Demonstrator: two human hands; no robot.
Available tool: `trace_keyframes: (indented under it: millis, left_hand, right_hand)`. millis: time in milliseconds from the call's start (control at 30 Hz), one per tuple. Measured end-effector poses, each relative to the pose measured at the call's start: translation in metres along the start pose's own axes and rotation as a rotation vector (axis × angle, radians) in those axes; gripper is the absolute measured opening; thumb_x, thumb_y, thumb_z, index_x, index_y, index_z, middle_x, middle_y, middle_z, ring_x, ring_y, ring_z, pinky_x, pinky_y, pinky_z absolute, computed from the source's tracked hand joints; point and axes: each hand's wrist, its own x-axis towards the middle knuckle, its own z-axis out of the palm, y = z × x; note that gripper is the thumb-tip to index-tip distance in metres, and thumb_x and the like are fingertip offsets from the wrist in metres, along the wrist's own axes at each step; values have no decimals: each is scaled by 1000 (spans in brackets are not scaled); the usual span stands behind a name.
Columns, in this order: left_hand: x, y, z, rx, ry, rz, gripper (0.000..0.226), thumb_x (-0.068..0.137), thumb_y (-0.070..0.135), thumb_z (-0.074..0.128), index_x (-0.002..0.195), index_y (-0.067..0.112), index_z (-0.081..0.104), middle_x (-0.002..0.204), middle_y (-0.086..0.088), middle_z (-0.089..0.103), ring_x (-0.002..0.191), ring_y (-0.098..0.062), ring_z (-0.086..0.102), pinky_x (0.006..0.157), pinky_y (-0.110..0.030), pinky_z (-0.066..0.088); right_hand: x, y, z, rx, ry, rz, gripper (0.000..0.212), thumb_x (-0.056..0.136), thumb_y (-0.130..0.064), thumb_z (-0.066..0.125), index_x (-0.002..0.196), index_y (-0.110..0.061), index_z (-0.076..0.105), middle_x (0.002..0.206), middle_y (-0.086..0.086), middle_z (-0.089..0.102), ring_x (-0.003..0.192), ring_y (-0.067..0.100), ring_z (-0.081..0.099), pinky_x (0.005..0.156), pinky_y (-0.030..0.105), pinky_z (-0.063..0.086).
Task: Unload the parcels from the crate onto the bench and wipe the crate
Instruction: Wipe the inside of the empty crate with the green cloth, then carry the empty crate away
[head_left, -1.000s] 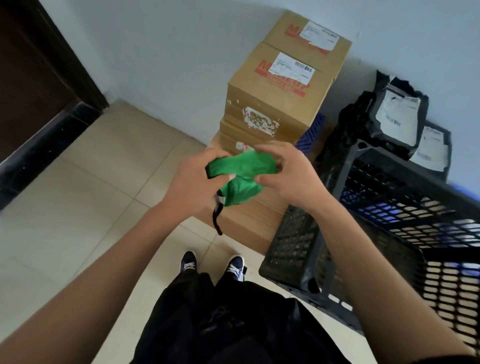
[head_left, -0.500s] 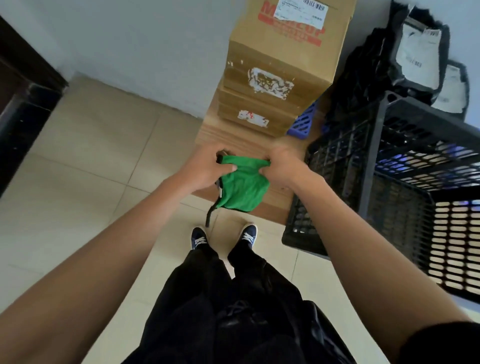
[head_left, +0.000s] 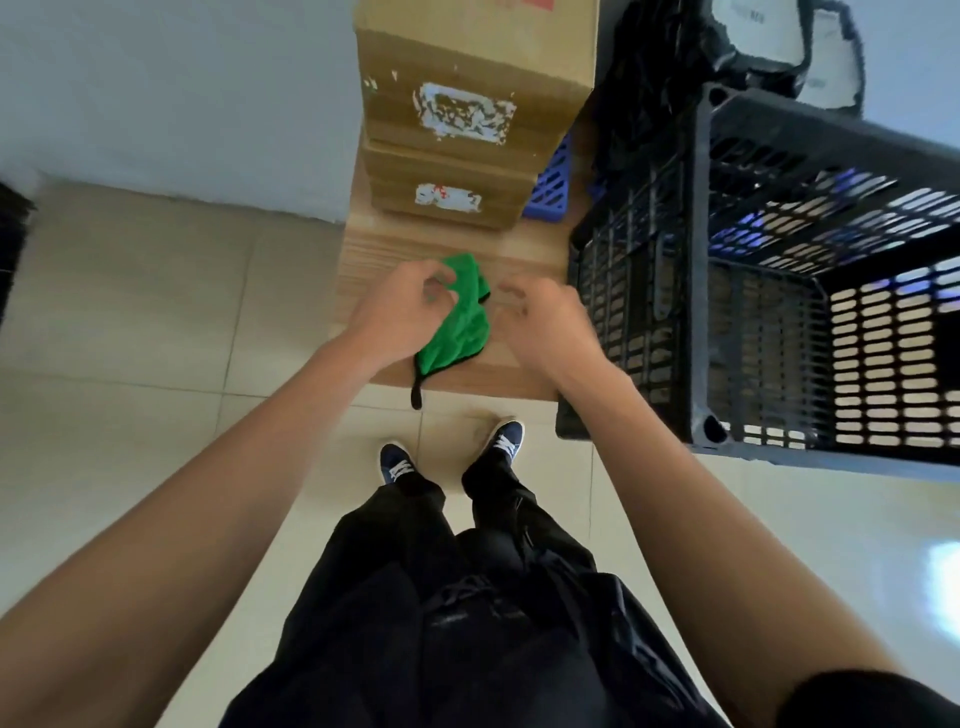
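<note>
You've let go: the green cloth (head_left: 457, 317) now lies on the bench (head_left: 524, 260), both hands' fingers (head_left: 434, 270) loosely curled, empty, left hand (head_left: 400, 306) at the cloth's 9 o'clock, right hand (head_left: 545, 322) at its 3.

The worktop (head_left: 519, 249) is lying at twelve o'clock from the person's shoes (head_left: 503, 441); the cloth (head_left: 460, 327) is resting on its near edge, its loop hanging over the front; the stacked boxes (head_left: 467, 104) are standing behind the cloth, toward twelve; the crate (head_left: 779, 291) is sitting at three o'clock of the cloth; the bagged parcels (head_left: 675, 67) are lying behind the crate, at one o'clock; the left hand (head_left: 400, 306) is hovering over the cloth; the right hand (head_left: 550, 322) is hovering between cloth and crate.
</note>
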Motion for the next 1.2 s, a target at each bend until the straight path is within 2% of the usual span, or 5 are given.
trace_keyframes:
  millis: [433,567,767,1000,1200]
  left_hand:
    - [9,104,-25,-11,55,372,19,94,33,64,110,31,73,95,19,70,88,13,63,75,-4,43]
    - [17,157,-12,-35,37,494,18,94,31,63,109,31,73,95,18,71,89,4,65,79,-14,50]
    - [33,228,22,54,-2,649,18,99,29,61,113,33,72,100,22,70,94,8,64,78,-7,45]
    - [60,292,72,320,-69,788,26,100,24,62,125,21,69,121,1,71,114,-18,63,101,-37,50]
    - [103,342,103,594,-145,846,41,100,31,60,141,22,57,149,-1,53,138,-29,43,111,-53,37]
  right_hand:
    - [-50,3,-76,273,268,-51,37,98,-22,61,135,-22,66,128,-4,69,100,7,62,92,22,47]
    - [-81,44,-106,392,403,1,34,98,-21,62,132,-22,68,118,-8,72,100,3,66,96,31,55]
    - [-112,130,-133,399,631,138,30,98,-25,64,127,-28,69,102,-19,68,90,-9,60,74,2,41]
    - [-130,214,-131,242,721,313,33,98,-23,63,130,-27,66,132,-5,66,127,19,51,109,47,41]
    - [-138,232,-119,58,851,448,29,96,-14,64,121,-25,72,140,-1,59,142,23,34,114,40,15]
